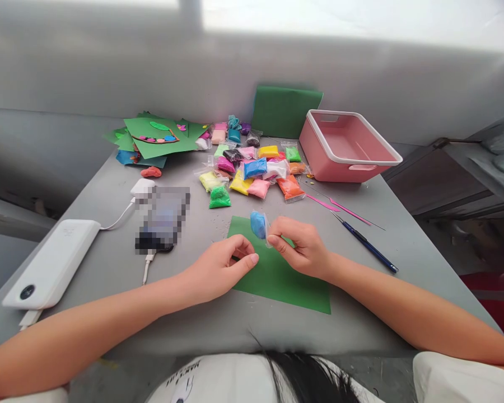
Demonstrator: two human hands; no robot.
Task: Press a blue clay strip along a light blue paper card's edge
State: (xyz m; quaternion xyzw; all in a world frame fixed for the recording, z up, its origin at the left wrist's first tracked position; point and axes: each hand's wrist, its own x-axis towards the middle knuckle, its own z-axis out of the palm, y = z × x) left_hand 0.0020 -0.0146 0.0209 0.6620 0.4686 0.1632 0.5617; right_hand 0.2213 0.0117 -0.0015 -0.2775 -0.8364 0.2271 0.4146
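My right hand (299, 246) pinches a small clear packet of blue clay (258, 224) and holds it just above the far edge of a green paper sheet (283, 282) lying on the grey table (109, 263). My left hand (222, 268) hovers over the sheet's left edge. Its fingers are curled with thumb and forefinger pressed together, and I cannot make out anything between them. The two hands are a few centimetres apart.
A heap of coloured clay packets (252, 168) lies behind the sheet. A pink bin (346, 145) stands back right, green craft sheets (159, 137) back left, a phone (163, 218) and white power bank (52, 263) at left, a blue tool (365, 243) and pink tools (340, 207) at right.
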